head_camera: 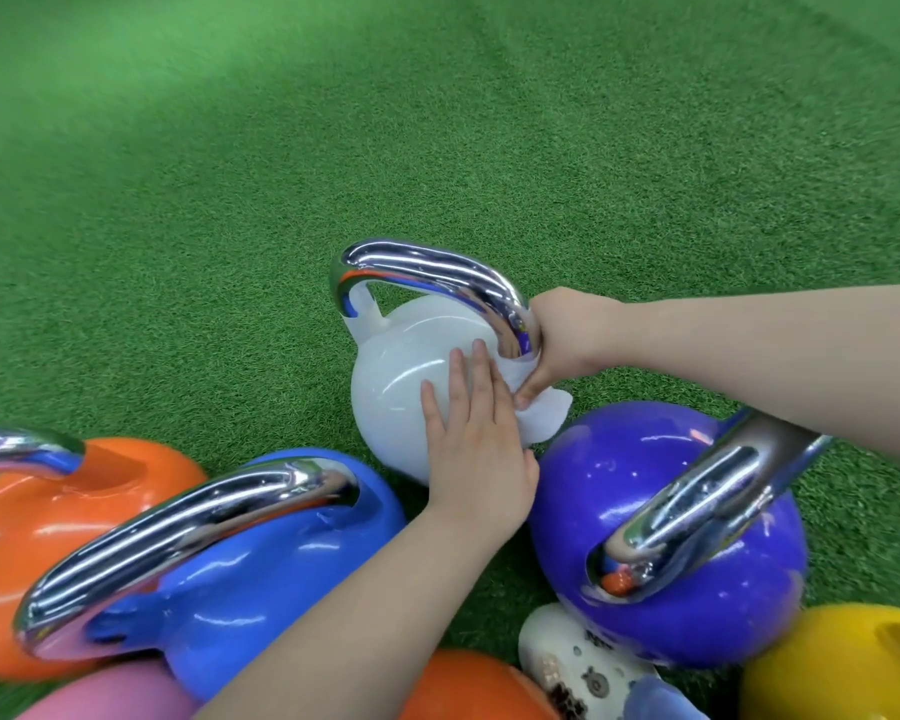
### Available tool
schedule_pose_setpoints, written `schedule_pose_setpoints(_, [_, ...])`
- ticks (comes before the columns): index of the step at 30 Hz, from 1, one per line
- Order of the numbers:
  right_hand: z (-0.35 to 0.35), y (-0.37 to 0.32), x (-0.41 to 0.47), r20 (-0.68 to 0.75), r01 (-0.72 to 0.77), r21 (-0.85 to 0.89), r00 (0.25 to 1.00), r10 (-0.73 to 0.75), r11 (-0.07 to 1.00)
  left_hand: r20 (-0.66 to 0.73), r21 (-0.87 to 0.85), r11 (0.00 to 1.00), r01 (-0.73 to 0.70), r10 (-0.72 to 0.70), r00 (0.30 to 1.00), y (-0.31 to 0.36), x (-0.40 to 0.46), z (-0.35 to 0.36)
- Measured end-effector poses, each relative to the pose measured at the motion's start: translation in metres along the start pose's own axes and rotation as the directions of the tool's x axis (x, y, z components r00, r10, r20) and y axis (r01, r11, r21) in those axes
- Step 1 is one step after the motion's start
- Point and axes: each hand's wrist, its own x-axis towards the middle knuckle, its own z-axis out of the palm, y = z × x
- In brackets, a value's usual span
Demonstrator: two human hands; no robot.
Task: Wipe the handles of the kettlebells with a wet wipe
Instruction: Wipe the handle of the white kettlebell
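My right hand pinches the wipe around the near end of the white bell's handle. The handle curves up and away to my left. My left hand lies flat on the bell, steadying it.

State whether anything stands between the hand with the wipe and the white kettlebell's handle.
Nothing visible does. The right hand already presses the wet wipe against the chrome handle where it meets the white kettlebell.
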Motion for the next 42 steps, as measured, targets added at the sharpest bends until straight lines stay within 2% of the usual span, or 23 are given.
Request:
schedule_pose_setpoints(4, [0.014, 0.003, 0.003, -0.032, -0.052, 0.006, 0.998, 0.052, 0.999, -0.013, 0.064, 0.997, -0.049, 0.05, 0.999, -0.014, 0.003, 0.001])
schedule_pose_setpoints(8, [0.015, 0.004, 0.002, 0.0, -0.059, 0.029, 0.998, 0.059, 0.998, 0.102, -0.033, 0.999, -0.024, 0.027, 0.994, -0.022, 0.017, -0.012])
schedule_pose_setpoints(12, [0.013, 0.007, 0.002, 0.007, -0.083, -0.026, 0.996, 0.084, 0.996, 0.113, -0.061, 0.998, 0.023, -0.016, 0.993, -0.008, 0.01, -0.007])
schedule_pose_setpoints(16, [0.01, 0.009, 0.003, -0.059, -0.14, -0.171, 0.99, 0.132, 0.975, 0.112, 0.089, 0.996, 0.026, -0.036, 0.993, 0.015, -0.008, 0.007])
schedule_pose_setpoints(19, [0.008, 0.007, 0.003, -0.031, -0.159, -0.212, 0.987, 0.156, 0.964, 0.117, 0.107, 0.994, 0.011, -0.024, 0.993, 0.02, -0.009, 0.006])
schedule_pose_setpoints(24, [0.019, 0.007, 0.003, 0.025, -0.14, -0.114, 0.989, 0.144, 0.984, 0.106, 0.092, 0.995, -0.036, 0.026, 0.994, 0.007, -0.007, 0.005])
schedule_pose_setpoints(27, [0.019, 0.006, 0.001, 0.014, -0.115, -0.016, 0.993, 0.115, 0.993, -0.006, 0.127, 0.992, 0.006, -0.005, 1.0, -0.009, 0.003, 0.0])
schedule_pose_setpoints(32, [0.017, 0.005, -0.001, 0.044, -0.108, 0.034, 0.993, 0.106, 0.994, -0.078, -0.005, 0.999, 0.045, -0.045, 0.996, -0.01, 0.01, -0.013])
schedule_pose_setpoints(35, [0.015, 0.01, 0.003, 0.033, -0.143, -0.053, 0.989, 0.144, 0.988, -0.027, -0.075, 0.996, 0.037, -0.039, 0.999, 0.0, 0.0, -0.012])
schedule_pose_setpoints(38, [0.016, 0.014, 0.006, 0.031, -0.176, -0.082, 0.983, 0.179, 0.981, 0.136, -0.259, 0.959, 0.117, -0.083, 0.987, 0.011, -0.002, -0.019])
schedule_pose_setpoints(40, [0.017, 0.018, 0.011, 0.012, -0.186, -0.077, 0.982, 0.187, 0.98, 0.267, -0.467, 0.864, 0.189, -0.065, 0.961, 0.022, -0.001, -0.018])
schedule_pose_setpoints(42, [0.018, 0.022, 0.019, -0.046, -0.189, -0.1, 0.982, 0.185, 0.977, 0.371, -0.569, 0.777, 0.269, -0.05, 0.927, 0.033, 0.001, -0.017])
